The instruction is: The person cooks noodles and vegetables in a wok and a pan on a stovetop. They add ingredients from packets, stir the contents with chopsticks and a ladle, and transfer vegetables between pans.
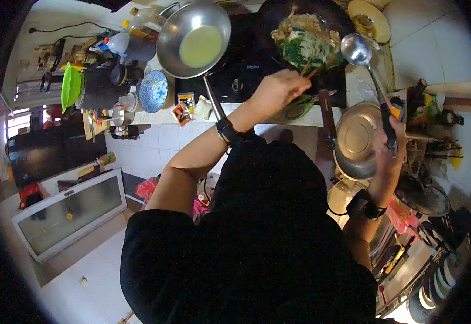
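My left hand (280, 91) grips a pair of chopsticks (309, 69), whose far ends reach into a dark wok (266, 20) on the black gas cooktop (235, 60). Inside the wok lie leafy greens (292, 50) and pale noodle-like strands (318, 46). Held up in my right hand (391, 139) is a metal ladle (356, 49) with a black handle. Its bowl hangs by the wok's right rim, and I cannot tell whether they touch. To the left, a steel frying pan (166, 44) holds a pale yellow-green liquid (201, 46).
Below my right hand sits a metal basin (355, 137). A yellowish plate (375, 14) stands beyond the wok. Seasoning packets (183, 115) and a blue patterned bowl (153, 91) line the counter at left. The wok's brown handle (326, 113) and the pan's handle (214, 97) point towards me.
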The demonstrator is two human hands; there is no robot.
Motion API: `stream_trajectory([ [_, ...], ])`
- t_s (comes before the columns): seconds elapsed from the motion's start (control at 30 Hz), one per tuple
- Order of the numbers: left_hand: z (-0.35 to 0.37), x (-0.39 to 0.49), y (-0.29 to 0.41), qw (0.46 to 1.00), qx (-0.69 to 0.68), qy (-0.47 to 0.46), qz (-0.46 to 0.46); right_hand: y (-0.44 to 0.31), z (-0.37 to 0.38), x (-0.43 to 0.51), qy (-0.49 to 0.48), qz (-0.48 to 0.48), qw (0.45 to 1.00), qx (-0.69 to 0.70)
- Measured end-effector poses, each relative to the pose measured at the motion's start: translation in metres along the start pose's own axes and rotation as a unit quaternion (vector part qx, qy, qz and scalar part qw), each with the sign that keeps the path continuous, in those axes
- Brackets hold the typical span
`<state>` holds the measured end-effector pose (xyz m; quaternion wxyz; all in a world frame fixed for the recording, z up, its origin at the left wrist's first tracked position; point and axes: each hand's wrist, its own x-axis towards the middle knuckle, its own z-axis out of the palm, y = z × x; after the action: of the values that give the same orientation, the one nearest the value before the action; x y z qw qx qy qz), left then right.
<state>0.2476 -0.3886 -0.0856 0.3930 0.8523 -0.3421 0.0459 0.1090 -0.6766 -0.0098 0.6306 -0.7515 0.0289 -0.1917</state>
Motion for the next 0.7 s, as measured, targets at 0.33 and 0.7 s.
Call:
stream_trajectory([
  [0.33, 0.031, 0.004, 0.009, 0.996, 0.075, -0.006, -0.05, 0.011, -0.018, 0.036, -0.214, 0.257, 0.844, 0.42],
  [0.7, -0.026, 0.016, -0.045, 0.885, -0.132, 0.376, -0.241, 0.0, -0.009, 0.041, -0.097, 0.305, 0.879, 0.354],
])
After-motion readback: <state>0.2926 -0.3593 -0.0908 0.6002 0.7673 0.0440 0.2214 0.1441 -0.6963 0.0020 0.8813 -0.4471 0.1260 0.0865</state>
